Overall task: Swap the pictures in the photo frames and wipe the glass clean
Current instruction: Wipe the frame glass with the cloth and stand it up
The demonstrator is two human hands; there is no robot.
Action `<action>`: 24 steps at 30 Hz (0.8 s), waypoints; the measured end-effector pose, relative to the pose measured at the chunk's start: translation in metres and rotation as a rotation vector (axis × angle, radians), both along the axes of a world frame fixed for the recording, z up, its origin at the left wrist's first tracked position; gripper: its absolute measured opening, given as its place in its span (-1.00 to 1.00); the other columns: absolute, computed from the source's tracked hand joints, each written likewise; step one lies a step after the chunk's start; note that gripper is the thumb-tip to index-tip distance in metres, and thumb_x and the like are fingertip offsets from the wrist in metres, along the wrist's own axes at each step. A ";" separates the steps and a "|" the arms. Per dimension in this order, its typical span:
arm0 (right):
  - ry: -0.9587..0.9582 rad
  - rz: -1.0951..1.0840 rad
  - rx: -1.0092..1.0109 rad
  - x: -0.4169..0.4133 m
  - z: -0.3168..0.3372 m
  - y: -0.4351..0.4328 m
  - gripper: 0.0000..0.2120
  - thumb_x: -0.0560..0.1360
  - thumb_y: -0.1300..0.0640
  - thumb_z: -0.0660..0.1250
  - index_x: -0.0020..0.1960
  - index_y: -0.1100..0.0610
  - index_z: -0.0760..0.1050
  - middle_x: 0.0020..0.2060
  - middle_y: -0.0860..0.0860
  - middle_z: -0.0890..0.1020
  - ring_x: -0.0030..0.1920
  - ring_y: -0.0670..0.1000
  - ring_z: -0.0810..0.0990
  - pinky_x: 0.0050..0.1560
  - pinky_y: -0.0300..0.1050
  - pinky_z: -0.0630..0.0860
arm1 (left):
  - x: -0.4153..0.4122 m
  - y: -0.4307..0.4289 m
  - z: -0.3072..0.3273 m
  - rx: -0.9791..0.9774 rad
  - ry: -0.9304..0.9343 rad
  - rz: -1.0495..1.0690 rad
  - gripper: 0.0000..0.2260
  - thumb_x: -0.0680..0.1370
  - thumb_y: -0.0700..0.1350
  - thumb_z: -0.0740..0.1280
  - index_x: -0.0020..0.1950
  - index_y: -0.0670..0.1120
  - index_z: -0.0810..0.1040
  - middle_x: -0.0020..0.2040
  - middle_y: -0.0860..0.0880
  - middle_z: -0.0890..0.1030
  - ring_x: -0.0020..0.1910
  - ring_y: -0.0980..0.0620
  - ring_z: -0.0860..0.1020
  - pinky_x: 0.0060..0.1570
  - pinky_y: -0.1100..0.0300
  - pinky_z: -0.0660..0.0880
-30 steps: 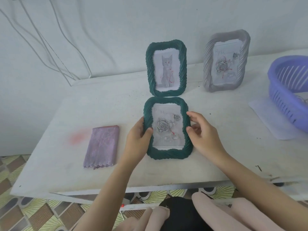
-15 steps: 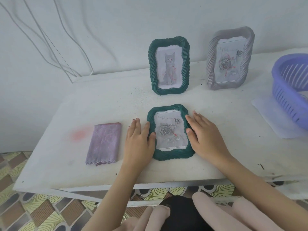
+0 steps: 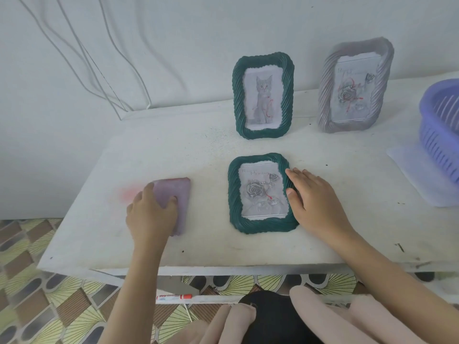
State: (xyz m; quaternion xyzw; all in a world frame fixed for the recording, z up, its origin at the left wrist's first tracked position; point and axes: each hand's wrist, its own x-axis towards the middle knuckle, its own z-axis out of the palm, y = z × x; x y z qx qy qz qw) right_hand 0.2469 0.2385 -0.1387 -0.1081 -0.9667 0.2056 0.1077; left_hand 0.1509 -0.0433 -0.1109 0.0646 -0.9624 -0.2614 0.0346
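Observation:
A green frame with a rose picture [image 3: 260, 193] lies flat, face up, on the white table [image 3: 211, 150]. My right hand [image 3: 313, 199] rests flat against its right edge, fingers straight. My left hand [image 3: 151, 212] sits on the folded purple cloth [image 3: 177, 194] to the left, fingers curled over its top. A second green frame with a cat picture [image 3: 263, 95] stands upright behind. A grey frame with a rose picture [image 3: 355, 86] stands to its right.
A purple plastic basket [image 3: 439, 130] stands at the right edge on a white sheet [image 3: 412, 177]. Cables hang down the wall at the back left. A red marker [image 3: 173, 297] lies on a ledge under the table. A pink smear marks the table by the cloth.
The rose frame was lowered from tilted to flat on the table. My left hand then left the frame and moved left onto the purple cloth. My right hand stayed at the frame's right edge.

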 end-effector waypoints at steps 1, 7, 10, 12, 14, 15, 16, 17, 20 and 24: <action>-0.001 0.003 -0.001 0.000 0.000 0.000 -0.48 0.51 0.01 -0.01 0.41 0.16 0.30 0.37 0.12 0.40 0.41 0.12 0.31 0.43 0.07 0.19 | -0.001 -0.001 0.003 0.045 -0.021 0.018 -0.48 0.43 -0.02 0.24 0.39 -0.04 0.28 0.19 -0.13 0.52 0.15 -0.24 0.45 0.09 -0.05 0.43; 0.010 0.010 -0.010 0.001 0.001 0.000 -0.49 0.51 0.02 -0.01 0.41 0.15 0.30 0.37 0.12 0.40 0.41 0.12 0.31 0.44 0.04 0.17 | -0.007 -0.003 0.022 0.392 -0.134 0.028 -0.45 0.41 -0.20 0.37 0.36 0.04 0.30 0.02 -0.03 0.51 -0.06 -0.09 0.49 -0.09 0.08 0.41; 0.022 0.015 -0.022 0.002 0.000 0.000 -0.49 0.51 0.03 0.01 0.40 0.17 0.32 0.36 0.14 0.42 0.39 0.14 0.33 0.42 0.08 0.21 | -0.003 -0.003 0.024 0.520 -0.096 -0.033 -0.48 0.39 -0.28 0.37 0.26 0.09 0.35 -0.04 -0.03 0.54 -0.13 0.00 0.53 -0.19 0.12 0.44; 0.031 0.019 -0.030 0.001 -0.001 0.001 -0.50 0.50 0.03 0.02 0.39 0.19 0.33 0.34 0.15 0.44 0.38 0.16 0.35 0.40 0.11 0.24 | 0.002 -0.002 0.026 0.608 -0.076 -0.068 -0.48 0.39 -0.32 0.36 0.21 0.14 0.38 -0.03 0.02 0.53 -0.14 0.06 0.54 -0.25 0.14 0.45; 0.040 0.021 -0.039 0.000 -0.002 0.002 -0.50 0.50 0.03 0.03 0.38 0.19 0.34 0.34 0.15 0.44 0.37 0.16 0.36 0.40 0.12 0.25 | 0.006 0.000 0.027 0.710 -0.096 -0.115 -0.53 0.40 -0.35 0.36 0.11 0.16 0.43 -0.01 0.02 0.57 -0.14 0.01 0.57 -0.25 0.13 0.48; 0.042 0.022 -0.049 0.000 -0.002 0.003 -0.50 0.50 0.03 0.03 0.38 0.18 0.34 0.34 0.15 0.44 0.37 0.16 0.36 0.40 0.11 0.25 | 0.008 0.001 0.028 0.770 -0.120 -0.140 -0.57 0.41 -0.37 0.35 0.06 0.14 0.47 -0.02 -0.01 0.60 -0.15 -0.03 0.58 -0.25 0.12 0.49; 0.043 0.021 -0.062 0.000 -0.002 0.003 -0.50 0.50 0.03 0.03 0.39 0.18 0.33 0.34 0.16 0.44 0.37 0.15 0.36 0.40 0.11 0.24 | 0.010 0.003 0.030 0.835 -0.148 -0.163 -0.62 0.42 -0.39 0.34 0.01 0.10 0.50 -0.04 -0.05 0.62 -0.17 -0.07 0.58 -0.25 0.12 0.49; 0.047 0.018 -0.077 0.001 -0.001 0.002 -0.50 0.50 0.03 0.03 0.39 0.17 0.32 0.34 0.16 0.43 0.38 0.16 0.35 0.40 0.12 0.23 | 0.012 0.005 0.032 0.900 -0.176 -0.182 -0.66 0.43 -0.40 0.34 -0.03 0.05 0.52 -0.06 -0.07 0.64 -0.17 -0.10 0.58 -0.25 0.13 0.50; 0.110 0.018 -0.116 0.004 0.004 -0.003 -0.51 0.51 0.05 0.06 0.42 0.13 0.28 0.35 0.13 0.43 0.38 0.16 0.34 0.39 0.16 0.22 | 0.016 0.015 0.039 1.066 -0.226 -0.252 -0.73 0.32 -0.33 0.42 -0.10 -0.03 0.54 -0.14 -0.07 0.68 -0.21 -0.06 0.62 -0.30 0.17 0.55; 0.230 0.142 -0.395 0.013 0.022 -0.023 -0.57 0.57 0.10 0.17 0.42 0.00 0.26 0.29 -0.06 0.46 0.30 -0.10 0.38 0.33 -0.16 0.28 | 0.021 0.042 0.046 1.191 -0.260 -0.377 -0.72 0.28 -0.28 0.37 -0.05 -0.07 0.55 -0.21 -0.02 0.69 -0.26 0.03 0.64 -0.30 0.23 0.56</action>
